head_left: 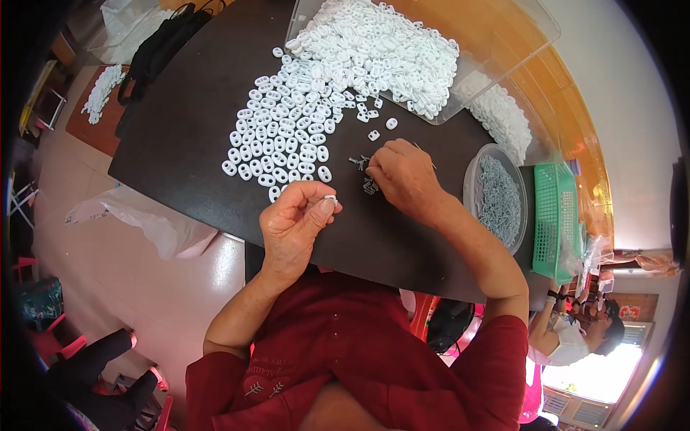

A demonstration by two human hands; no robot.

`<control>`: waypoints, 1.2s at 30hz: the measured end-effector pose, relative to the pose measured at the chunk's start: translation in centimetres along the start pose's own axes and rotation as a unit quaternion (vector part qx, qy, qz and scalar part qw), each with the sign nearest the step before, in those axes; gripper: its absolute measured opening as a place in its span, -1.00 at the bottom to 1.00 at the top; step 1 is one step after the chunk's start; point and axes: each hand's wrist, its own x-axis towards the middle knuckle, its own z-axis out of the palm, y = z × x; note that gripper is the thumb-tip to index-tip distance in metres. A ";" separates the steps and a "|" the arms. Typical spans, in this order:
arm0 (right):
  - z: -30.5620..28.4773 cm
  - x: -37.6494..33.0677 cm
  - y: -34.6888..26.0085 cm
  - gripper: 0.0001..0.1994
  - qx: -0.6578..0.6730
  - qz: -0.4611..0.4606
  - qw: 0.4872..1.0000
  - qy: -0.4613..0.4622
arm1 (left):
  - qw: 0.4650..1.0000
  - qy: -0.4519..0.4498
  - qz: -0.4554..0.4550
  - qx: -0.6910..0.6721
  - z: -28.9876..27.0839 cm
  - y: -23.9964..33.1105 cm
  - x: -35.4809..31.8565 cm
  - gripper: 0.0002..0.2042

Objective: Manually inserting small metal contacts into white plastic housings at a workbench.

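Note:
My left hand (pixel 293 224) is closed in a pinch at the table's near edge. Between its thumb and forefinger sits a small white plastic piece (pixel 330 199), mostly covered by the fingertips. My right hand (pixel 408 178) bends down over a little group of grey screws (pixel 369 187) on the dark tabletop. Its fingers are drawn together, and what they hold is hidden; a thin pale sliver (pixel 425 149) shows by its knuckles. Left of it, many white oval pieces with two holes (pixel 279 147) lie spread out, running back to a large heap (pixel 381 54).
The heap spills from a clear plastic bin (pixel 503 75). At the right stand a round tub (pixel 468 188) full of screws and a green basket (pixel 552 215). A black bag (pixel 169 43) is at the far left. Another person (pixel 564 341) is at the lower right.

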 end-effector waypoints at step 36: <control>-0.2 -0.8 1.3 -0.90 -0.019 -0.121 0.992 0.018 | 1.000 0.007 0.014 -0.004 0.1 -0.1 -0.1 -0.90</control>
